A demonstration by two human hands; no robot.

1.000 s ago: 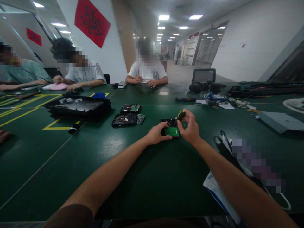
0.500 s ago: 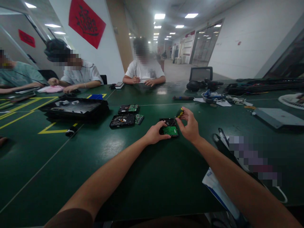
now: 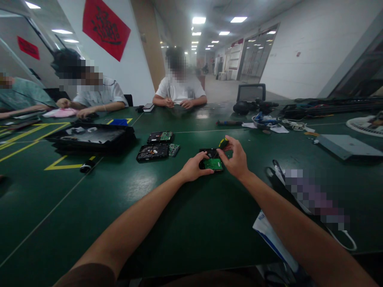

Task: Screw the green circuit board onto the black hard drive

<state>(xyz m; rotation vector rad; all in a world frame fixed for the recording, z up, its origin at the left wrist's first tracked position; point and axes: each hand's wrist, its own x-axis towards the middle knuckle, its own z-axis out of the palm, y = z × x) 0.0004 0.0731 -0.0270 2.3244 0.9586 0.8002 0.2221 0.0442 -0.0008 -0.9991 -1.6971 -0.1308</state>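
A hard drive [image 3: 213, 164] with a green circuit board facing up lies on the dark green table in front of me. My left hand [image 3: 195, 166] grips its left side, thumb along the near edge and fingers over the far part. In my right hand [image 3: 235, 158] is a screwdriver [image 3: 223, 143] with a yellow and black handle, tilted over the drive's right side. Its tip is too small to make out. To the left lie another hard drive [image 3: 152, 152], a loose circuit board [image 3: 174, 150] and a further hard drive [image 3: 160, 137].
A black tray [image 3: 92, 135] stands at the left, with a small black cylinder [image 3: 87, 166] before it. A grey metal box [image 3: 348, 146] and a lanyard [image 3: 278, 169] lie at the right. Another person [image 3: 179, 89] sits across the table [image 3: 167, 231].
The screwdriver handle has tipped slightly to the left, and my right fingers have shifted around it. My left hand stays on the hard drive. The whole view has shifted a little.
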